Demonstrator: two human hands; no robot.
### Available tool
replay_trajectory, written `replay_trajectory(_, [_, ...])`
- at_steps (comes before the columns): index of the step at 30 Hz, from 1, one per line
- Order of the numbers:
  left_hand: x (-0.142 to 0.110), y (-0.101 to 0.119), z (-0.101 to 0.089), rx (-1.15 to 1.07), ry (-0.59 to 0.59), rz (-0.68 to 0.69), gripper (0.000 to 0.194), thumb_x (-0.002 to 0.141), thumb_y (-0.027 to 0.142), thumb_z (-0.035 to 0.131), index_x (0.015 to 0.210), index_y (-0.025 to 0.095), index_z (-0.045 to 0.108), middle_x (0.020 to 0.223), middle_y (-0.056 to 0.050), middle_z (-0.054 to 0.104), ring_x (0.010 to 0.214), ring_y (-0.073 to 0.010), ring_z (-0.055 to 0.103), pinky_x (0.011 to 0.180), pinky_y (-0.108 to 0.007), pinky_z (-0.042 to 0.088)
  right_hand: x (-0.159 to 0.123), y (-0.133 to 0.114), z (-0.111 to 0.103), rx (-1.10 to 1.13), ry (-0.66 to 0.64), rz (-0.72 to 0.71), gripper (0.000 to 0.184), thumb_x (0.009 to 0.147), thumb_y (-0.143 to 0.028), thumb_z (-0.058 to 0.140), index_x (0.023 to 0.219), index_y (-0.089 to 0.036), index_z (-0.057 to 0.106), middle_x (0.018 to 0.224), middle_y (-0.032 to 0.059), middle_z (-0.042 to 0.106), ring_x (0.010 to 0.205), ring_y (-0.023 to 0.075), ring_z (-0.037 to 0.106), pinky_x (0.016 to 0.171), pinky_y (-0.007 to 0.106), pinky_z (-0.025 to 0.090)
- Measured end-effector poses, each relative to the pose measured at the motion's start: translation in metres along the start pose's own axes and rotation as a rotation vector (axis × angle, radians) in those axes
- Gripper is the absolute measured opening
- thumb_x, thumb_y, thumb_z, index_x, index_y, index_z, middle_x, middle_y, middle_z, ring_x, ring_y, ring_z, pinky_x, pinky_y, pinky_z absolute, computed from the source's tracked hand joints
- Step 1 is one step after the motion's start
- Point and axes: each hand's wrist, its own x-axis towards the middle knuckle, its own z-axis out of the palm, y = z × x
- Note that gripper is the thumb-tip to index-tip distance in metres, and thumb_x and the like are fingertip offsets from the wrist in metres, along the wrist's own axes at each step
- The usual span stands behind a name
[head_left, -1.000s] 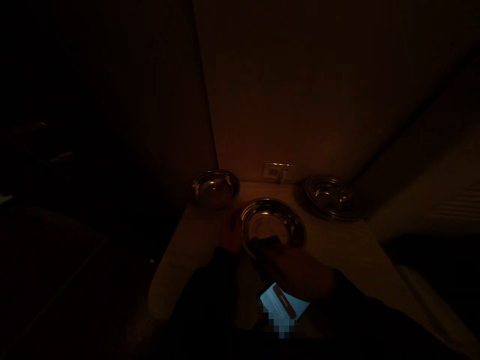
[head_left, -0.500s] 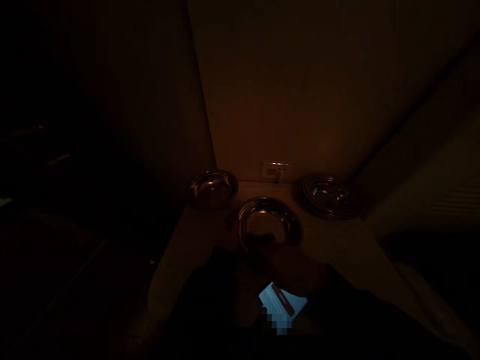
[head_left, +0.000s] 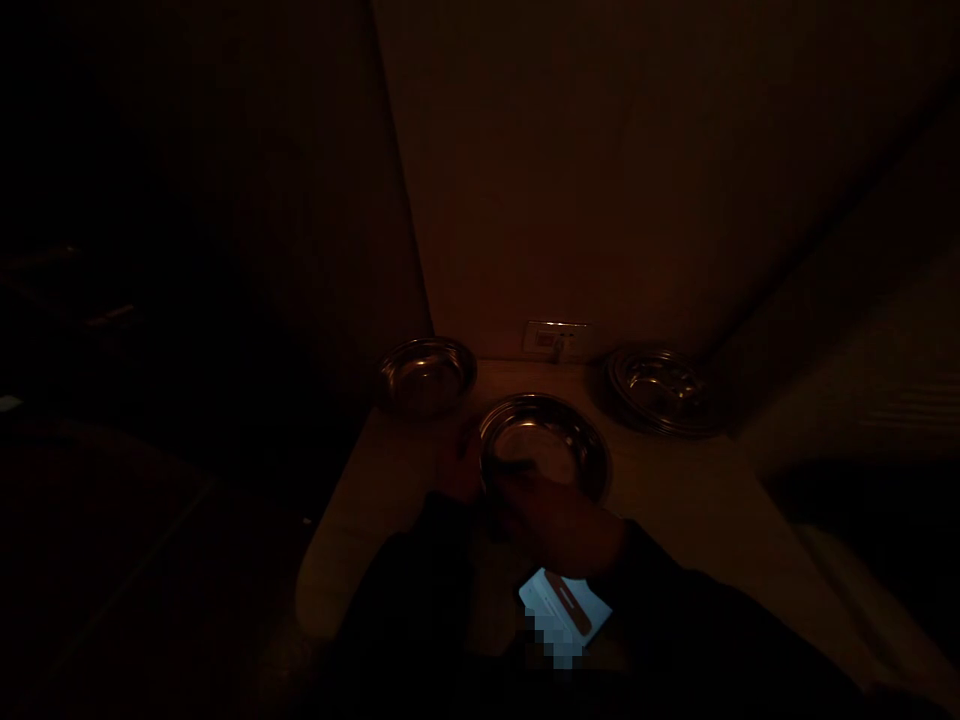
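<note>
In the middle of the small table a shiny round metal dish shows its hollow side, with light glinting on the rim. My left hand grips its left edge; the fingers are barely visible in the dark. Over the dish's near-left rim reaches my right hand, its fingers curled. By those fingers is a dark patch, too dim to name, perhaps something held. A phone with a lit screen lies just below my right wrist.
A metal bowl stands at the table's back left corner. Several stacked metal plates sit at the back right. Behind the wooden table, a wall socket has a plug in it. The room is very dark.
My right hand and forearm have shifted slightly left along the dish's near rim. The dish sits marginally further right in view. My left hand stays at its left edge.
</note>
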Motion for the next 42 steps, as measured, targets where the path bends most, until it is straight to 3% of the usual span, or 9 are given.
replay_trajectory(5, [0.0, 0.001, -0.002, 0.036, 0.01, 0.012, 0.024, 0.083, 0.017, 0.052, 0.099, 0.012, 0.069, 0.103, -0.01, 0.073, 0.099, -0.0211, 0.067, 0.09, -0.034, 0.052, 0.006, -0.005, 0.003, -0.022, 0.018, 0.016, 0.033, 0.096, -0.027, 0.037, 0.121, -0.012, 0.052, 0.115, 0.014, 0.063, 0.106, 0.0234, 0.058, 0.085, 0.033, 0.046])
replay_trajectory(15, [0.0, -0.003, -0.001, 0.033, -0.001, 0.033, 0.027, 0.082, 0.018, 0.054, 0.102, 0.009, 0.069, 0.106, -0.014, 0.071, 0.1, -0.0231, 0.067, 0.09, -0.036, 0.052, -0.039, 0.021, -0.011, -0.071, -0.095, -0.004, 0.035, 0.094, -0.026, 0.04, 0.123, -0.017, 0.056, 0.114, 0.0136, 0.066, 0.101, 0.0232, 0.062, 0.085, 0.033, 0.045])
replay_trajectory(20, [0.001, -0.006, 0.0, 0.012, 0.016, 0.05, 0.023, 0.082, 0.02, 0.054, 0.097, 0.014, 0.07, 0.101, -0.008, 0.074, 0.097, -0.0212, 0.068, 0.088, -0.035, 0.053, -0.03, 0.016, -0.005, -0.04, -0.061, -0.031, 0.036, 0.094, -0.026, 0.039, 0.125, -0.017, 0.055, 0.115, 0.0127, 0.065, 0.103, 0.0229, 0.061, 0.087, 0.034, 0.045])
replay_trajectory(29, [0.001, 0.001, 0.0, -0.014, 0.031, -0.029, 0.023, 0.081, 0.018, 0.054, 0.097, 0.012, 0.07, 0.1, -0.009, 0.074, 0.098, -0.0215, 0.068, 0.088, -0.034, 0.053, 0.002, -0.009, 0.003, -0.06, 0.018, 0.049, 0.033, 0.096, -0.028, 0.037, 0.119, -0.013, 0.054, 0.111, 0.0148, 0.064, 0.101, 0.024, 0.061, 0.083, 0.034, 0.047])
replay_trajectory(35, [-0.001, 0.007, -0.001, 0.009, 0.036, -0.009, 0.021, 0.08, 0.018, 0.056, 0.093, 0.014, 0.072, 0.094, -0.008, 0.075, 0.092, -0.0222, 0.069, 0.086, -0.035, 0.055, -0.014, 0.0, 0.001, -0.112, -0.032, 0.065, 0.035, 0.095, -0.031, 0.039, 0.124, -0.015, 0.053, 0.108, 0.014, 0.066, 0.094, 0.0245, 0.064, 0.075, 0.033, 0.048])
replay_trajectory(42, [0.003, 0.001, -0.004, 0.004, 0.017, -0.008, 0.021, 0.08, 0.02, 0.058, 0.094, 0.014, 0.071, 0.098, -0.009, 0.074, 0.097, -0.0232, 0.068, 0.089, -0.037, 0.053, -0.032, 0.018, 0.002, -0.097, -0.019, 0.006, 0.036, 0.093, -0.029, 0.045, 0.127, -0.017, 0.054, 0.116, 0.0138, 0.065, 0.103, 0.0249, 0.062, 0.087, 0.036, 0.046])
